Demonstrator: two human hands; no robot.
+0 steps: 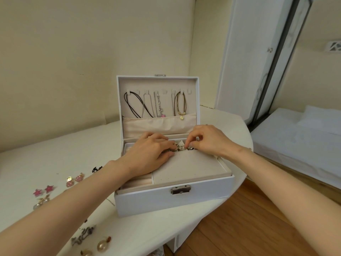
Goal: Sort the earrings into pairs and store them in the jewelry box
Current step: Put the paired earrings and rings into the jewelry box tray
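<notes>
- Loose earrings on the bench (pixel 46 159), bottom left, nearest first: gold-pearl pair (pixel 103 244), silver snake pair (pixel 83 235), pearl drops (pixel 41 202), pink stars (pixel 43 190), pink squares (pixel 74 179), and a small black piece (pixel 96 169) just beside the left forearm.
- Both forearms reach fwd from the lower corners and converge over the box.
- Jewelry box (pixel 173 198): white, long axis runs left-right, turned slightly. The front wall w/ metal latch (pixel 180 189) faces the camera.
- The box sits near the bench's rounded right edge, its front-right corner close to the drop to the wood floor (pixel 249 218). The open bench room is all on the left.
- Inside, a flat beige pad (pixel 184 167) fills the front right, w/ ring rolls (pixel 138 182) at front left.
- Left hand (pixel 149 154): palm down, fingers bent, thumb tip on the pad's back edge. Grip nearly closed, thumb and forefinger on the small earrings (pixel 181 147) in the rear compartment.
- Right hand (pixel 208 141): fingers curled, thumb and forefinger pinch the same cluster from the right. The pieces are too small to tell which pair.
- The fingertips of both hands are almost touching.
- Lid (pixel 158 84) stands upright at the back. Necklaces (pixel 158 106) hang inside it above a fabric pocket.
- Beyond are the wall corner and, at right, a bed (pixel 295 137).
</notes>
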